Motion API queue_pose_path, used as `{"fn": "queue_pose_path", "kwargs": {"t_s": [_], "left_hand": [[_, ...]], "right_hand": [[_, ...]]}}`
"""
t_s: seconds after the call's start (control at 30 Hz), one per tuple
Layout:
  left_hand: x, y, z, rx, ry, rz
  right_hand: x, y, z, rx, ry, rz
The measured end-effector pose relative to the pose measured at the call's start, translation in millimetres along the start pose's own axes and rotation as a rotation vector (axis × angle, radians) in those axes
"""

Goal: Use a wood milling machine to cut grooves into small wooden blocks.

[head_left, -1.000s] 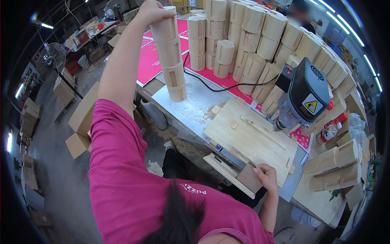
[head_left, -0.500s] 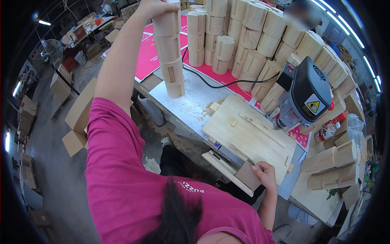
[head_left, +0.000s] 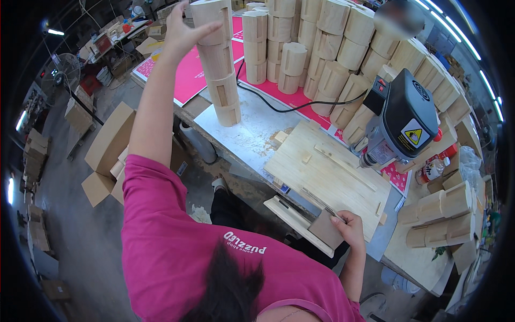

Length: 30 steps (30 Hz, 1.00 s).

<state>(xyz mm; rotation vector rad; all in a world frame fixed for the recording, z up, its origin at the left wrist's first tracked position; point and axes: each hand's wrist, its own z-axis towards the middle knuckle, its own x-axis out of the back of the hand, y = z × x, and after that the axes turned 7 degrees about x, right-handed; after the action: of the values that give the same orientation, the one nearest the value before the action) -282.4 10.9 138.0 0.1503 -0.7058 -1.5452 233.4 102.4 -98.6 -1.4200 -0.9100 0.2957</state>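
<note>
My left hand [head_left: 183, 33] is spread at the top of a tall stack of pale wooden cylinders [head_left: 224, 92]. Its thumb crosses in front of the uppermost cylinder, and the fingers stand away from its left side. Slots are cut into the sides of these cylinders. At the near edge of the table my right hand [head_left: 350, 228] pinches a flat, grey-brown square piece [head_left: 326, 229], thumb on top. That piece lies by a light wooden strip [head_left: 294, 222] jutting from the table. Just beyond is a pale wooden board [head_left: 322, 174] with thin strips and small blocks on it.
A black-and-grey drill-like machine [head_left: 405, 121] stands right of the board, its black cable [head_left: 284, 111] crossing the table. Many stacked wooden cylinders [head_left: 327, 48] fill the back. More cylinders [head_left: 442, 233] lie at the right. An open cardboard box [head_left: 110, 153] stands on the floor at left.
My left hand has let go of the top cylinder and moved left and slightly down, its fingers spreading. The stack stays standing. My right hand keeps its hold on the square piece.
</note>
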Motion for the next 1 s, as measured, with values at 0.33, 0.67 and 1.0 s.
{"fn": "queue_pose_path", "kwargs": {"t_s": [0.33,0.67,1.0], "left_hand": [[-23.8,-61.1,-129.1,0.496,-0.192,0.050],[-79.9,13.9,-185.4,0.258,0.206,0.017],[-132.3,16.6,-180.3,0.167,-0.236,-0.294]], "right_hand": [[1.0,4.4,-1.2,0.026,-0.002,-0.046],[2.0,3.6,0.2,-0.032,-0.027,0.066],[5.9,5.2,1.1,-0.027,-0.031,0.139]]}}
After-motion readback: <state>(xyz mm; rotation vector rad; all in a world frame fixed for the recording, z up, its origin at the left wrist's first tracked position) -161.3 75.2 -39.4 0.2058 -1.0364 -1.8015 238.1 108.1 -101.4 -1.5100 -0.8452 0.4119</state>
